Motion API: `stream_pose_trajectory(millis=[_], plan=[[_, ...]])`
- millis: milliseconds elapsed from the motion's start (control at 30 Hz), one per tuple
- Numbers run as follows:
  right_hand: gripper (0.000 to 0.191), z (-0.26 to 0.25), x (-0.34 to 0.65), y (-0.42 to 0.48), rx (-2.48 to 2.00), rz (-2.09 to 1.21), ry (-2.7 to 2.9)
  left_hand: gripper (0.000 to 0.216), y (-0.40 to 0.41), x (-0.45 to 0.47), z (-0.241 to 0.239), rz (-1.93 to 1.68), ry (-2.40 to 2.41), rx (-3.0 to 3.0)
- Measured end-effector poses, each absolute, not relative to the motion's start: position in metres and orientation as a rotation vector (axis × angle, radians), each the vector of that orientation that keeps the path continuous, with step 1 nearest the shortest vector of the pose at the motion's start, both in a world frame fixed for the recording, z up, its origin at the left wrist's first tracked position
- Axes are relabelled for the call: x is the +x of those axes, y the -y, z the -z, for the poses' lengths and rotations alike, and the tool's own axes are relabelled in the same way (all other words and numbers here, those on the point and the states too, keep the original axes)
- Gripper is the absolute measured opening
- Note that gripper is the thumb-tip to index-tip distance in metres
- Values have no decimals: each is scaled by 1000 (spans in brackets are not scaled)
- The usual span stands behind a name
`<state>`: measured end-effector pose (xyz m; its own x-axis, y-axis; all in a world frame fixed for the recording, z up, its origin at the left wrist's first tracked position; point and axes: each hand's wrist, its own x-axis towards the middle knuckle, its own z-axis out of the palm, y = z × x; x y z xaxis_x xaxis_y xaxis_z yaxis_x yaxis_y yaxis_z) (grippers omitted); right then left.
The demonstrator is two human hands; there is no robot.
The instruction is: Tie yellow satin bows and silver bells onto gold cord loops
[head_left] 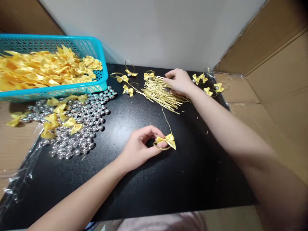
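My left hand is closed in a pinch on a yellow ribbon bow with a gold wire ring looped beside it. From that bow a thin gold strand runs up to a pile of short gold twist ties. Over the right side of this pile is my right hand, its visible fingers stretched out and apart; the lower fingertips are partly hidden among the ties. Finished-looking rings with bows and silver beads lie around the pile, such as one bow ring on its left.
A turquoise basket full of yellow bows stands at the back left. Before it spreads a heap of silver beads with several loose bows on top. More bow rings lie at the black tabletop's back right, near cardboard.
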<state>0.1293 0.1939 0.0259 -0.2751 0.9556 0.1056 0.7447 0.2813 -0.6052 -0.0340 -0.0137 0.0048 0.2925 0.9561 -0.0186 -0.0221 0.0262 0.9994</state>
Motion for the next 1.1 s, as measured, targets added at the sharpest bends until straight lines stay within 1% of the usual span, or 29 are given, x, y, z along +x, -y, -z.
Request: stream_pose_trajectory(millis=[100, 167, 267, 333, 433, 567, 700, 800, 900, 1000, 1100], plan=[[33, -21, 159, -174, -1593, -260, 2429, 12, 15, -35, -6, -1012, -1006, 1355], [42, -16, 175, -156, -1615, -87, 2540, 11, 16, -36, -7, -1027, -1030, 1435], [42, -9, 184, -136, -1534, 50, 2530, 10, 17, -37, -6, -1062, -1070, 1562], [37, -6, 184, -131, -1510, 62, 2514, 10, 18, -38, -6, -1086, -1081, 1615], [31, -8, 179, -132, -1600, -20, 2501, 10, 18, -37, -7, -1109, -1089, 1643], [28, -13, 174, -138, -1737, -129, 2462, 11, 20, -36, -8, -1110, -1128, 1596], [26, -15, 176, -142, -1787, -83, 2427, 10, 20, -34, -10, -1101, -1148, 1488], [24, -15, 179, -143, -1756, -115, 2487, 7, 20, -33, -10, -1100, -1159, 1440], [21, -17, 178, -142, -1726, -140, 2563, 6, 20, -34, -9, -1094, -1176, 1428], [21, -21, 176, -139, -1745, -132, 2530, 6, 19, -34, -8, -1085, -1192, 1428], [17, -23, 174, -132, -1721, -99, 2529, 6, 19, -34, -8, -1086, -1204, 1426]])
